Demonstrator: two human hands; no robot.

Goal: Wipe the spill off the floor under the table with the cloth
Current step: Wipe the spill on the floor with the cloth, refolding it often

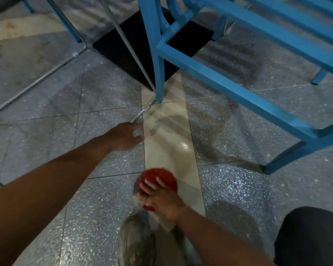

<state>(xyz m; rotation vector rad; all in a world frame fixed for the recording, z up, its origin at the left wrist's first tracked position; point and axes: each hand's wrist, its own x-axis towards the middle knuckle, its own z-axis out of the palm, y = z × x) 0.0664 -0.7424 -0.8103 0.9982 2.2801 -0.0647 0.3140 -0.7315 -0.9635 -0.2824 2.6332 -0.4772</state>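
The speckled grey terrazzo floor point(46, 150) fills the view, crossed by a cream strip point(173, 129) that runs under a blue chair point(238, 87). A bare metal table frame point(37, 81) stands to the left, with a black square base point(127, 45) behind. The left hand point(126, 136) reaches forward low over the tiles near the end of the metal bar, fingers loose and holding nothing; blur hides whether it touches the floor. The right hand point(161, 200) wraps its fingers over a bunched red cloth point(161, 175), which sits on the cream strip just ahead of a beige shoe point(136, 242). A glossy patch point(185, 145) further up the strip may be the spill. The cloth looks soft, light and fluffy, so it should crush flat and drag rather than slide. It is probably best held as a wad from above, palm bearing down, though wet polished tile may let it skid.
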